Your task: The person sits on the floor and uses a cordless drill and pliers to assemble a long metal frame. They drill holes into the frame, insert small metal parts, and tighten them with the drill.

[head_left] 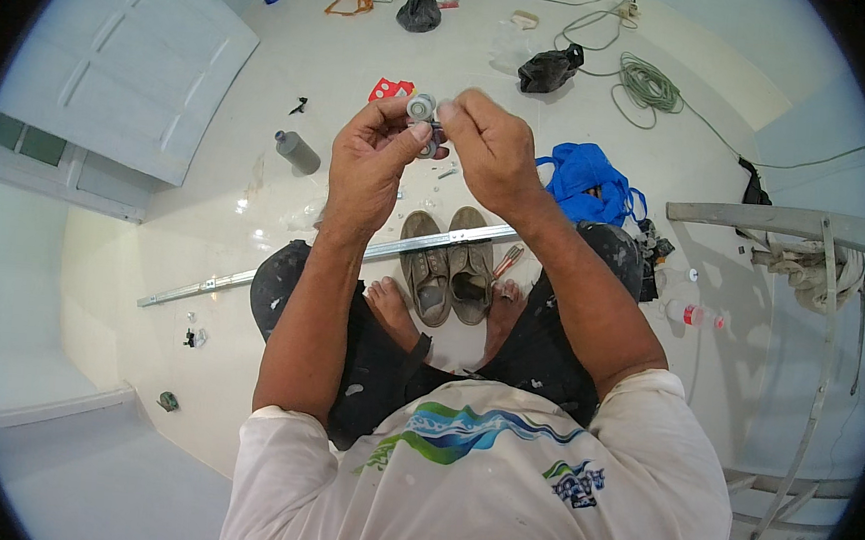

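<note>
Up in front of me, my left hand (372, 155) is closed around a small wheeled roller (421, 108) with pale round wheels and a metal part between them. My right hand (494, 154) is pinched against the roller's right side, and its fingertips are slightly blurred. Whatever may lie between those right fingertips is too small to make out. Below both hands a long metal rail (384, 251) lies slanting across my knees. A pair of worn shoes (426, 280) stands under it, between my bare feet.
Beside my right knee lies a blue bag (591, 184); a plastic bottle (695, 315) is farther right. A grey bottle (297, 152) lies left of my hands. Black bags (551, 70) and coiled cable (650, 85) are ahead. A ladder-like metal frame (824, 287) stands at right, a white door (117, 52) at left.
</note>
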Tool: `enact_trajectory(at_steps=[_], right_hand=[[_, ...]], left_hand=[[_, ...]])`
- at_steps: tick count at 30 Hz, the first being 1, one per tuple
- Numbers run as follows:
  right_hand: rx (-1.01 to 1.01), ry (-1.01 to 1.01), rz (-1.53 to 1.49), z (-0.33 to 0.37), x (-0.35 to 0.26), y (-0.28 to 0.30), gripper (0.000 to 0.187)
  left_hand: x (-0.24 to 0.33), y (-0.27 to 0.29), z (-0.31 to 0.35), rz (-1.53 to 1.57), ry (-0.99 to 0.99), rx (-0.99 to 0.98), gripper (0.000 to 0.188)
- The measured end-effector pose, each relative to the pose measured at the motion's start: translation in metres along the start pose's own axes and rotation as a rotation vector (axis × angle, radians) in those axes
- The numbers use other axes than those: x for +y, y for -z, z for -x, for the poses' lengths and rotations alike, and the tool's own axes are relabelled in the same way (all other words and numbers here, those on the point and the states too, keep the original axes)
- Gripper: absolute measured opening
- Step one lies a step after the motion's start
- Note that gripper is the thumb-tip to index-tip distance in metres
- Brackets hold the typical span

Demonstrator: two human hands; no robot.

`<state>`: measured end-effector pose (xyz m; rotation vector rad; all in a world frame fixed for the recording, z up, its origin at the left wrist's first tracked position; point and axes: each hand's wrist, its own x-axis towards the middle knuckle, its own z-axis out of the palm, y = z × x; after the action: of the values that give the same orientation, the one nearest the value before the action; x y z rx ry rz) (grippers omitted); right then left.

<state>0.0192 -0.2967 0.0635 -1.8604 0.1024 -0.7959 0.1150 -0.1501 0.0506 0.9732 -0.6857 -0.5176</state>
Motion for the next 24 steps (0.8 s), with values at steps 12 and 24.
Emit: enact_trajectory(at_steps=[12,24], right_hand=[[-0.101,-0.14,-0.045,0.0,0.004,0.003,0.033],[-0.024,-0.119,0.023,0.002,0.004,-0.002,0.04]], left_hand=[[-0.001,0.005,0.0,-0.029,-0.009,0.02,0.033],[-0.002,0.004,0.001,-0.016,-0.015,0.034,0.033]])
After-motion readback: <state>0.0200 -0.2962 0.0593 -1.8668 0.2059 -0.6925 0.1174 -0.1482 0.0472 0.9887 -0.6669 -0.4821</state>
